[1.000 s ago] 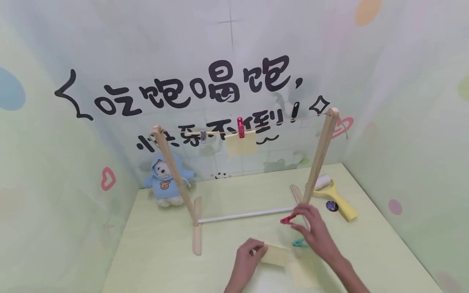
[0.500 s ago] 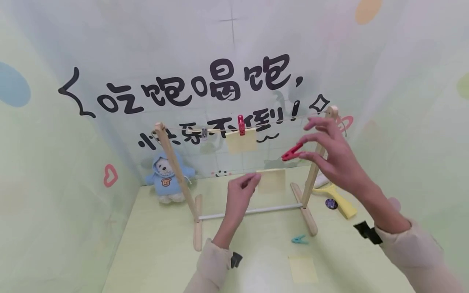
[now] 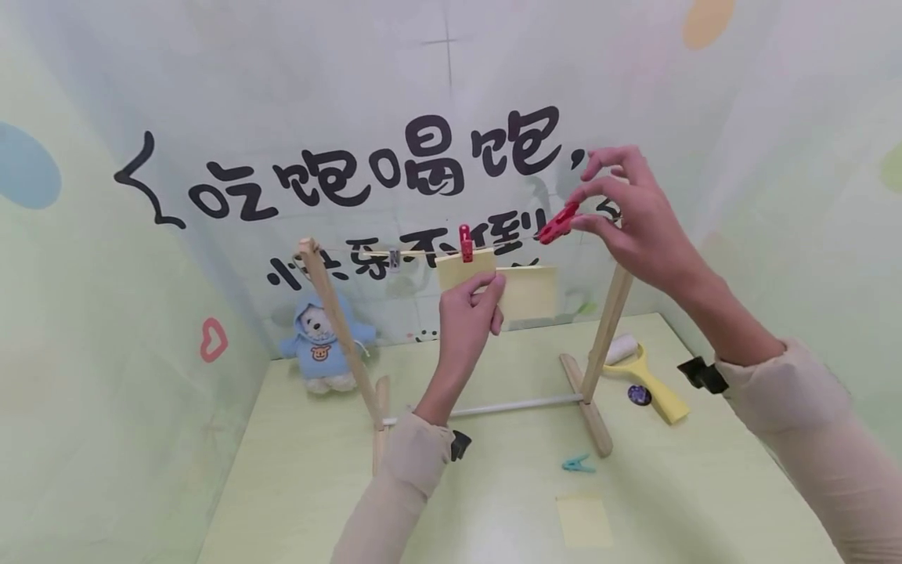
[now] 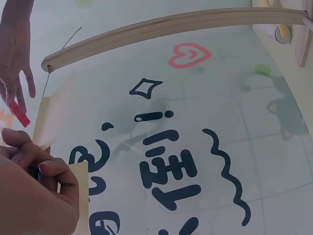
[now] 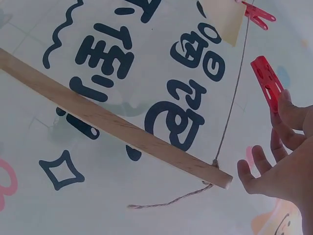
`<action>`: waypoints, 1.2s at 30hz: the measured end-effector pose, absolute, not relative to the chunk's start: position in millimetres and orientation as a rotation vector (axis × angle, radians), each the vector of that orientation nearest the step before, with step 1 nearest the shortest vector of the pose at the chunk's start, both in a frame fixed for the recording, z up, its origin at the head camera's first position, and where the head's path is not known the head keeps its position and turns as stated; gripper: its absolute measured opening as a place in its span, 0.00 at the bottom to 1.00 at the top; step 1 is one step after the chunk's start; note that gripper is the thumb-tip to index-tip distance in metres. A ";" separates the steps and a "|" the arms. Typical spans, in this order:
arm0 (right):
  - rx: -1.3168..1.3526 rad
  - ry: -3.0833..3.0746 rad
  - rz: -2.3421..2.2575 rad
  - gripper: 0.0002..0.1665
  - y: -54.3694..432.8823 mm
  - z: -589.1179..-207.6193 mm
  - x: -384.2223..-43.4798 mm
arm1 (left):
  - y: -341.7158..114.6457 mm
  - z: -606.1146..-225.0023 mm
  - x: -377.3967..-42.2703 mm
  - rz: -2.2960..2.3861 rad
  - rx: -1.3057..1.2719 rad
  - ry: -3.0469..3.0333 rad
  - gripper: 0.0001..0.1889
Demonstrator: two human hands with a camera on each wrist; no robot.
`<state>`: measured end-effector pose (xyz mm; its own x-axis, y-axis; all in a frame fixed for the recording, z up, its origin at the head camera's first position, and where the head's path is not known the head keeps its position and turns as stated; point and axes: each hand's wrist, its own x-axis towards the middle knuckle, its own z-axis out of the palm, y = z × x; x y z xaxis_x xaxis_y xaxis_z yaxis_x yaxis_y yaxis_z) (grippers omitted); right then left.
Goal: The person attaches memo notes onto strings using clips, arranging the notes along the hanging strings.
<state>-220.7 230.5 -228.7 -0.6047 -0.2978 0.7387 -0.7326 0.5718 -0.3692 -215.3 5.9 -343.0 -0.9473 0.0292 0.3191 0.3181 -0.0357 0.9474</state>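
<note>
Head view: left hand (image 3: 468, 313) pinches a paper note (image 3: 530, 294) by its edge, below the string (image 5: 231, 97); right hand (image 3: 637, 223), nearer the string, pinches a red clip (image 3: 558, 224), long axis slanting down toward it, just apart.

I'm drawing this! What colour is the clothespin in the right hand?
That clothespin is red, clearest in the right wrist view.
</note>
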 end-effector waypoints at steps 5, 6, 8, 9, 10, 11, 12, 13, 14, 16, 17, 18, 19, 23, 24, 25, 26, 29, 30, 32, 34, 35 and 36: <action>0.860 -2.201 0.838 0.10 228.3 -222.0 -233.0 | 11.0 -336.2 -217.2 -2.133 -0.358 -2.007 0.16; 0.871 -2.205 0.828 0.10 227.5 -221.6 -234.8 | 11.8 -335.6 -217.7 -2.132 -0.353 -2.006 0.16; 0.896 -2.205 0.801 0.10 225.8 -221.0 -238.1 | 13.1 -334.6 -219.0 -2.132 -0.342 -1.997 0.16; 0.910 -2.202 0.784 0.10 224.9 -220.5 -239.7 | 13.7 -334.2 -219.6 -2.127 -0.338 -1.994 0.16; 0.918 -2.199 0.765 0.09 224.0 -220.0 -241.2 | 14.3 -333.8 -220.5 -2.121 -0.333 -1.990 0.16; 0.926 -2.195 0.747 0.09 223.1 -219.3 -242.5 | 14.7 -333.6 -221.4 -2.117 -0.328 -1.986 0.15; 0.933 -2.191 0.729 0.09 222.3 -218.6 -243.9 | 15.1 -333.2 -222.3 -2.114 -0.323 -1.982 0.15; 0.939 -2.188 0.711 0.09 221.5 -217.8 -245.3 | 15.4 -332.7 -223.0 -2.116 -0.319 -1.975 0.15; 0.946 -2.185 0.699 0.09 220.6 -217.0 -246.5 | 15.7 -332.5 -223.9 -2.117 -0.317 -1.969 0.15; 0.953 -2.189 0.680 0.08 219.0 -215.7 -248.4 | 16.1 -331.8 -225.1 -2.119 -0.315 -1.961 0.15; 0.957 -2.193 0.674 0.08 218.2 -215.3 -249.2 | 16.2 -331.5 -225.4 -2.120 -0.317 -1.959 0.15; 0.961 -2.197 0.668 0.08 217.5 -215.1 -249.8 | 16.4 -331.3 -225.7 -2.121 -0.319 -1.956 0.15; 0.965 -2.202 0.662 0.08 216.8 -214.8 -250.1 | 16.6 -331.2 -226.0 -2.119 -0.322 -1.956 0.15; 0.975 -2.217 0.637 0.09 213.7 -215.2 -249.8 | 17.2 -331.3 -226.3 -2.107 -0.329 -1.953 0.15; 0.977 -2.221 0.632 0.09 212.9 -215.4 -249.3 | 17.4 -331.5 -226.3 -2.108 -0.332 -1.950 0.15; 0.977 -2.227 0.628 0.09 212.0 -215.6 -248.9 | 17.7 -331.7 -226.3 -2.109 -0.334 -1.947 0.16; 0.978 -2.231 0.624 0.08 211.1 -215.8 -248.4 | 18.0 -332.1 -226.3 -2.110 -0.337 -1.943 0.16; 0.973 -2.255 0.606 0.07 208.9 -216.8 -247.0 | 18.9 -332.8 -226.7 -2.108 -0.342 -1.940 0.16; 0.970 -2.264 0.597 0.06 208.5 -217.2 -246.7 | 19.3 -333.0 -227.1 -2.106 -0.343 -1.942 0.16; 0.963 -2.281 0.575 0.05 207.8 -217.6 -245.8 | 19.8 -333.2 -227.7 -2.091 -0.346 -1.947 0.15; 0.956 -2.298 0.559 0.05 207.5 -217.8 -245.2 | 20.1 -332.9 -227.9 -2.083 -0.348 -1.946 0.15; 0.953 -2.303 0.553 0.05 207.3 -217.7 -244.9 | 20.2 -332.9 -228.0 -2.079 -0.350 -1.946 0.15; 0.948 -2.307 0.546 0.05 207.1 -218.0 -245.3 | 20.4 -332.9 -228.1 -2.078 -0.354 -1.944 0.15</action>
